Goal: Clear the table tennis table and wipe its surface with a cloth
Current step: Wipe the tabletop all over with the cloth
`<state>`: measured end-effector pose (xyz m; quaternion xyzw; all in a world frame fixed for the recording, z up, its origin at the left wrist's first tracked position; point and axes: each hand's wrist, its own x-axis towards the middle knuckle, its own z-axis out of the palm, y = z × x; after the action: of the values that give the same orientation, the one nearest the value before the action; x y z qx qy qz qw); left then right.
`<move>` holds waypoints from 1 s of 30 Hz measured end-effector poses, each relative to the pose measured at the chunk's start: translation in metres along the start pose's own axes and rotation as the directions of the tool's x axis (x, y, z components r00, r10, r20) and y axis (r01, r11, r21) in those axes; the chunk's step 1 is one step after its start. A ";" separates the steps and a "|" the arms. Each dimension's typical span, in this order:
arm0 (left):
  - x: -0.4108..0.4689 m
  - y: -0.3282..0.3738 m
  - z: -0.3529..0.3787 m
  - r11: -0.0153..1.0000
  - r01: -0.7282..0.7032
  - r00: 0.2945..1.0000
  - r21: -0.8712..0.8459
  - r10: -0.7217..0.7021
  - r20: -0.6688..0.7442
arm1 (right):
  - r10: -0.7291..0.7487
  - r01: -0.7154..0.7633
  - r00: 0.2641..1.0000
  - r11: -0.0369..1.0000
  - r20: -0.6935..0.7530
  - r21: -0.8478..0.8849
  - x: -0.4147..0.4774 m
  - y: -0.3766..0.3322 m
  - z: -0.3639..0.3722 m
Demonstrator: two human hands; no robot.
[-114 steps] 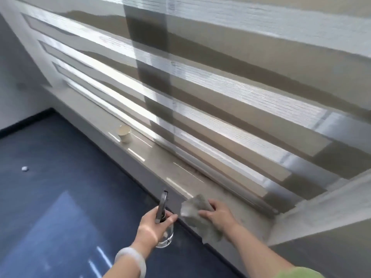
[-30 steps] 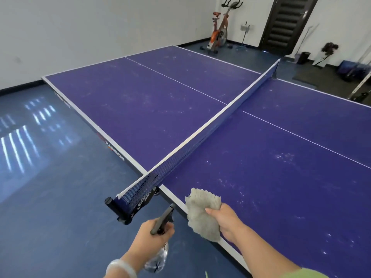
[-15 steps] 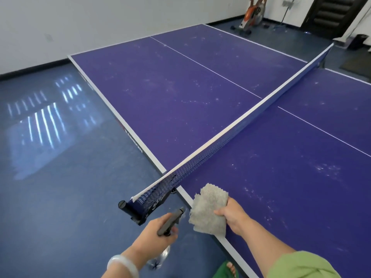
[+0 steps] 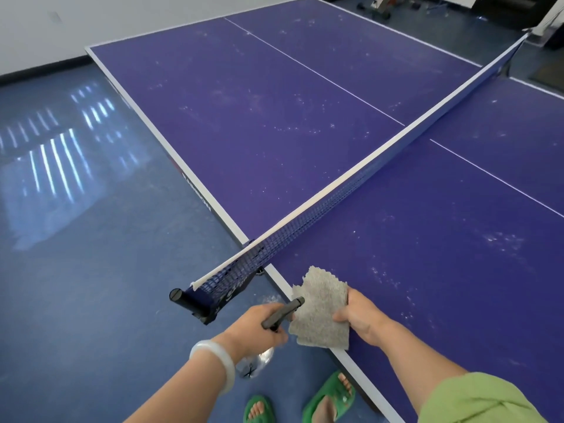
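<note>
Table tennis table spreads purple ahead of you, its surface speckled with pale dusty marks, the net crossing it. Your right hand pinches a grey cloth over the near edge, just beside the net post. Your left hand is wrapped around a clear spray bottle, its black nozzle touching the cloth.

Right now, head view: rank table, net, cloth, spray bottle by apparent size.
1. table
2. net
3. cloth
4. spray bottle, mostly hidden by the left hand; nearness inflates the cloth.
</note>
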<state>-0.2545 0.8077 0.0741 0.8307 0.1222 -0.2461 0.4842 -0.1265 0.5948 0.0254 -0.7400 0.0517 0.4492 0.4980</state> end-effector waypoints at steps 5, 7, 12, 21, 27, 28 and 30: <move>0.005 0.005 0.004 1.000 0.009 1.000 -0.004 -0.009 -0.008 | 0.001 -0.001 1.000 1.000 -0.022 -0.021 -0.003 0.007 0.007; 0.006 0.008 0.004 0.999 0.024 1.000 -0.029 -0.024 -0.010 | 0.000 -0.001 0.999 0.999 -0.041 -0.035 -0.004 0.008 0.009; 0.007 0.014 -0.001 0.996 0.076 0.995 0.055 -0.079 0.063 | -0.003 0.001 0.998 1.000 -0.057 -0.024 -0.007 0.007 0.012; -0.012 -0.003 0.005 0.987 0.145 0.985 0.075 -0.151 0.082 | -0.011 0.009 0.999 0.999 -0.051 -0.035 -0.009 0.008 0.014; -0.013 -0.002 0.007 0.993 0.115 0.992 -0.009 -0.115 0.057 | -0.012 0.010 0.998 0.999 -0.062 -0.041 -0.007 0.009 0.015; -0.011 0.000 0.008 0.994 0.107 0.992 -0.003 -0.107 0.062 | -0.017 0.014 0.998 0.999 -0.062 -0.047 -0.007 0.009 0.015; -0.006 0.003 0.010 0.994 0.105 0.992 0.025 -0.106 0.063 | -0.024 0.020 0.997 0.998 -0.067 -0.058 -0.007 0.010 0.017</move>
<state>-0.2614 0.7972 0.0758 0.8198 0.1478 -0.2993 0.4653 -0.1463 0.6000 0.0220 -0.7691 0.0476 0.4198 0.4796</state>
